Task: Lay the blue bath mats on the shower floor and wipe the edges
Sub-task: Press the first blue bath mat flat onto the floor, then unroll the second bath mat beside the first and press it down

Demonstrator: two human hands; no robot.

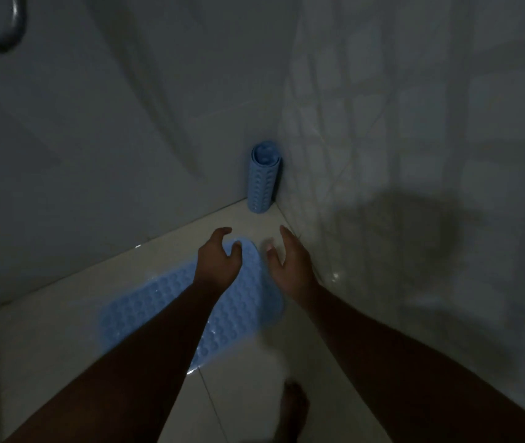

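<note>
One blue bath mat [146,302] lies flat on the pale tiled shower floor [62,362], its bumpy surface facing up. A second blue mat [262,179] stands upright, rolled into a tube, in the far corner where the two walls meet. My left hand [218,255] hovers over the far end of the flat mat with fingers spread and nothing in it. My right hand [288,262] is just to the right of that end, over bare tile, fingers apart and empty. Both hands are short of the rolled mat.
White walls close the corner on the left [94,139] and on the right [414,155]. A dark curved bar [14,24] hangs at the top left. My bare foot [293,407] stands on the tile near the bottom. The light is dim.
</note>
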